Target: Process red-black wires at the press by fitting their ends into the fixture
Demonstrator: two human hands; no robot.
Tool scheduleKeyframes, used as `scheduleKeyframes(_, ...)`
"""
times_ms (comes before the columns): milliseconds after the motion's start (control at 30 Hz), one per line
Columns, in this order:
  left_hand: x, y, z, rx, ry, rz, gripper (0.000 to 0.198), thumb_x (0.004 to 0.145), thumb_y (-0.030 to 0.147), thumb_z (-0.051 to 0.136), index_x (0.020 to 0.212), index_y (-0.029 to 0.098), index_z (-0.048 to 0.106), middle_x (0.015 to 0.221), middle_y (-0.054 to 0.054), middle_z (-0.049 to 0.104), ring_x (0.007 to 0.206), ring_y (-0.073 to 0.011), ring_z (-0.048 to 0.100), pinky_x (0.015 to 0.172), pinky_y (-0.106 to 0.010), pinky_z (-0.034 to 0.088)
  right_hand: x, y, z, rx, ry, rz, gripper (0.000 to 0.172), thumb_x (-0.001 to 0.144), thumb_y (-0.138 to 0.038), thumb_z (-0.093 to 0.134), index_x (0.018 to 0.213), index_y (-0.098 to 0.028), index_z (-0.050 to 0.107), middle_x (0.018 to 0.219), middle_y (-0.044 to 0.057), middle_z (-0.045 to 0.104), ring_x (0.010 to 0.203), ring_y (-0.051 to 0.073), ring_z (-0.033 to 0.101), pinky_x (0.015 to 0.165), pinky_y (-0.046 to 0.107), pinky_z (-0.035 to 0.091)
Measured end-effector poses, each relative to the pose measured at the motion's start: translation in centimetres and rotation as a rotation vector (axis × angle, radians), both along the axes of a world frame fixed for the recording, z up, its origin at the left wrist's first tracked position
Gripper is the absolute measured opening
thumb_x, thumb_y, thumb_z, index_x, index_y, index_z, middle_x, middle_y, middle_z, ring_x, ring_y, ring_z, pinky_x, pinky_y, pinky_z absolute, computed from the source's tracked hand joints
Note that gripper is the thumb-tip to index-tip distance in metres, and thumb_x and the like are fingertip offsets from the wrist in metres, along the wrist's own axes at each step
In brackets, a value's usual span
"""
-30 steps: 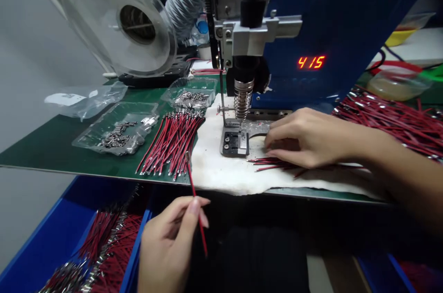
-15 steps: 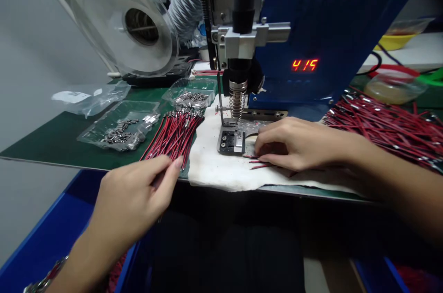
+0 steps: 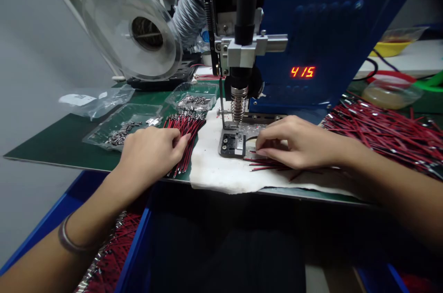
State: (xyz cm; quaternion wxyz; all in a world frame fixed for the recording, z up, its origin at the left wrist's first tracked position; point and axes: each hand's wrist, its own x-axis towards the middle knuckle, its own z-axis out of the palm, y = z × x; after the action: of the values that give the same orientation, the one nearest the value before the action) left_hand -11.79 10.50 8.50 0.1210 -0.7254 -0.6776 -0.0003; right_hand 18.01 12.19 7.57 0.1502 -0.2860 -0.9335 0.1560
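My left hand (image 3: 148, 152) lies over the near left side of a bundle of red-and-black wires (image 3: 188, 129) with metal ends. Its fingers are curled and thumb and index come together; what is between them is hidden. My right hand (image 3: 294, 143) rests on a white cloth (image 3: 214, 173), thumb and fingertips closed on a thin red-and-black wire (image 3: 254, 151). More loose wires (image 3: 265, 164) lie under that hand. Just left of its fingertips is a small black fixture (image 3: 228, 144) with a metal block, below the spring-wrapped tip (image 3: 238, 101) of a soldering machine.
Two clear trays of small metal parts, one nearer (image 3: 121, 134) and one farther (image 3: 194, 99), stand on the green table. A big wire heap (image 3: 384, 131) lies right. The blue machine body (image 3: 294, 30) rises behind. A blue bin (image 3: 134, 242) with wires sits below left.
My left hand has moved up and forward, from the table's front edge onto the wire bundle. My right hand stays almost in place. The upper red display reading has changed.
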Motion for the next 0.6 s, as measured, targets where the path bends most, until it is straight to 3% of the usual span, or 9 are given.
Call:
scheduleKeyframes(133, 0.0, 0.1, -0.4, -0.031, 0.019, 0.005, 0.048, 0.094, 0.055, 0.043, 0.067, 0.023, 0.065, 0.062, -0.009, 0.060, 0.062, -0.0283, 0.058, 0.056, -0.032, 0.022, 0.0, -0.1, 0.0, 0.003, 0.052, 0.023, 0.011, 0.091, -0.015, 0.058, 0.087, -0.017, 0.069, 0.078, 0.001, 0.068, 0.067, 0.012, 0.059, 0.064, 0.023, 0.039)
scheduleKeyframes(267, -1.0, -0.3, 0.2, -0.038, -0.004, 0.046, 0.059, 0.096, 0.063, 0.032, 0.074, 0.022, 0.068, 0.069, -0.011, 0.063, 0.067, -0.0283, 0.057, 0.057, -0.032, 0.024, 0.0, 0.1, -0.1, -0.017, 0.138, 0.081, 0.013, 0.097, -0.021, 0.056, 0.092, -0.016, 0.067, 0.082, 0.001, 0.068, 0.071, 0.011, 0.061, 0.067, 0.021, 0.042)
scheduleKeyframes(400, -4.7, 0.6, 1.7, 0.190, -0.036, 0.221, 0.058, 0.097, 0.057, 0.029, 0.099, 0.020, 0.073, 0.075, -0.011, 0.061, 0.072, -0.0284, 0.053, 0.064, -0.034, 0.031, -0.3, 0.3, -0.4, 0.049, 0.225, 0.068, 0.017, 0.102, -0.025, 0.052, 0.099, -0.015, 0.066, 0.089, 0.005, 0.069, 0.076, 0.013, 0.062, 0.069, 0.023, 0.046)
scheduleKeyframes(467, -7.2, 1.8, 2.3, 0.230, -0.051, 0.277, 0.052, 0.094, 0.054, 0.039, 0.111, 0.020, 0.073, 0.074, -0.009, 0.056, 0.073, -0.0281, 0.049, 0.070, -0.037, 0.037, -0.5, 0.5, -0.7, 0.096, 0.244, 0.025, 0.016, 0.101, -0.025, 0.053, 0.100, -0.015, 0.066, 0.092, 0.006, 0.070, 0.079, 0.015, 0.064, 0.071, 0.024, 0.047)
scheduleKeyframes(500, -8.4, 2.5, 2.5, 0.174, -0.078, 0.275, 0.046, 0.091, 0.052, 0.047, 0.113, 0.021, 0.074, 0.072, -0.007, 0.053, 0.072, -0.0268, 0.046, 0.072, -0.038, 0.039, -0.7, 0.6, -0.9, 0.120, 0.253, -0.004, 0.016, 0.101, -0.024, 0.053, 0.099, -0.015, 0.066, 0.092, 0.007, 0.070, 0.080, 0.015, 0.064, 0.072, 0.025, 0.047)
scheduleKeyframes(600, -11.1, 4.5, 2.4, 0.078, -0.174, 0.284, 0.035, 0.079, 0.049, 0.068, 0.103, 0.026, 0.078, 0.067, -0.003, 0.050, 0.067, -0.0216, 0.040, 0.080, -0.041, 0.044, -1.1, 0.7, -1.3, 0.177, 0.283, -0.081, 0.016, 0.100, -0.026, 0.055, 0.098, -0.014, 0.066, 0.091, 0.008, 0.069, 0.077, 0.016, 0.063, 0.069, 0.027, 0.047)
